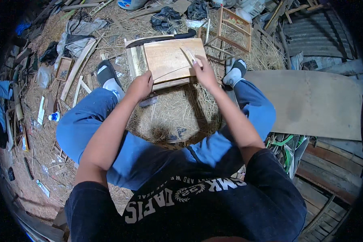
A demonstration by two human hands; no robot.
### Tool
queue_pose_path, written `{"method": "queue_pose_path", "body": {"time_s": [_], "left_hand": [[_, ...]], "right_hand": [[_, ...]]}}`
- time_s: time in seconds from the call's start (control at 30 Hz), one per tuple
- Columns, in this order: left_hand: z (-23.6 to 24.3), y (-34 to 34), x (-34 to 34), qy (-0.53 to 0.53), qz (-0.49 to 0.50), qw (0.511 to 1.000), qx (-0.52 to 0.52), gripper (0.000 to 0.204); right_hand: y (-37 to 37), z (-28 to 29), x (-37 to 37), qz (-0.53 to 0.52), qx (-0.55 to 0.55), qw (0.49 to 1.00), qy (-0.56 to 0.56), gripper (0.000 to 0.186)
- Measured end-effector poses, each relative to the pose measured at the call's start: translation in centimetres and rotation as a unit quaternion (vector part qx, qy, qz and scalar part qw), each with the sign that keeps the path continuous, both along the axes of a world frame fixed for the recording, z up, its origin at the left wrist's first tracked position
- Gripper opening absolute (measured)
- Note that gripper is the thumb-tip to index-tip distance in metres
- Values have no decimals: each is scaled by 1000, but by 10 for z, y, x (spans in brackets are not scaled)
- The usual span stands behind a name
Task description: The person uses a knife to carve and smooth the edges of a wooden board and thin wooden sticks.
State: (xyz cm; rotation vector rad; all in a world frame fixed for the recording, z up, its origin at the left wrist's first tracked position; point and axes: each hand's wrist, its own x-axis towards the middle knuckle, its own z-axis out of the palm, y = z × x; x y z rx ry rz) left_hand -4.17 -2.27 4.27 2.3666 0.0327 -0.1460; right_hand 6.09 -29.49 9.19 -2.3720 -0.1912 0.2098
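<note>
A thin, pale strip of wood or bamboo runs in a shallow curve over a light wooden board between my knees. My left hand is closed at the board's near left corner, pinching the strip's left end. My right hand is closed over the near right part of the board, its fingertips round the strip's other end. A short pointed piece juts up from those right fingers; whether it belongs to the same strip I cannot tell. Along the board's far edge lies a long dark blade with a black handle.
A small slatted wooden frame stands beyond my right foot. Long wood offcuts and scraps litter the straw-covered ground on the left. A large flat panel lies at the right, beside a green and white object.
</note>
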Motion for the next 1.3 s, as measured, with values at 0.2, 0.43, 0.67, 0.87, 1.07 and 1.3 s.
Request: {"method": "queue_pose_path", "body": {"time_s": [0.2, 0.43, 0.67, 0.87, 1.07, 1.3], "left_hand": [[-16, 3, 2, 6, 20, 999, -48, 26], [-34, 9, 7, 65, 23, 995, -73, 21], [-30, 10, 14, 128, 16, 978, -163, 18], [-29, 7, 18, 139, 21, 973, -183, 15], [-38, 16, 17, 161, 12, 968, -192, 18], [-33, 13, 19, 145, 7, 971, -191, 17]], "right_hand": [[37, -30, -84, 93, -117, 988, 34, 44], [53, -27, -96, 128, -136, 982, 3, 44], [12, -52, -73, 14, -105, 993, -48, 38], [14, -49, -73, -1, -13, 999, -44, 42], [23, -35, -85, 108, -131, 983, -67, 38], [5, -41, -77, 93, -113, 988, -52, 35]]}}
